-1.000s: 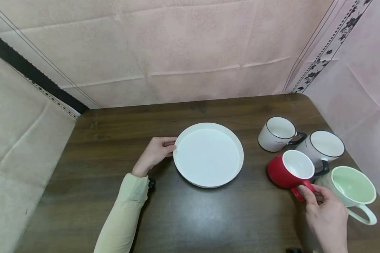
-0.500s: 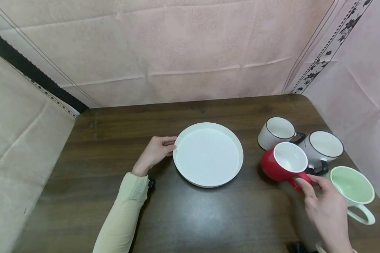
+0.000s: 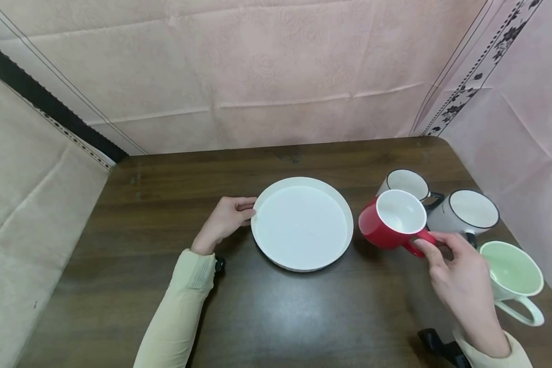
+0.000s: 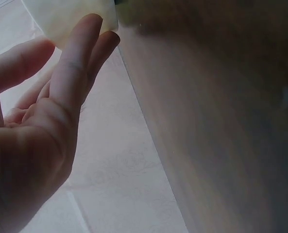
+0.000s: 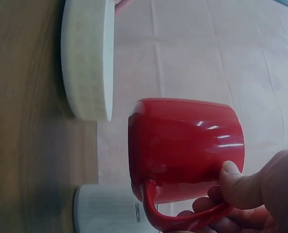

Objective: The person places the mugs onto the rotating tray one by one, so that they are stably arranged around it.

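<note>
The step in hand was judged to be carrying the red mug (image 3: pixel 388 232), which the right hand (image 3: pixel 462 286) gripped by its handle (image 5: pixel 152 208), thumb and fingers closed on it, raised off the table (image 3: pixel 294 317) just right of the plate (image 3: pixel 302 225). The left hand (image 3: pixel 225 220) laid nearly straight fingers against the plate's outer edge, apparently to steady it. Any further move leftward was assessed as calling for a level mug, its base clear of the plate's rim, and a firm grip.
</note>
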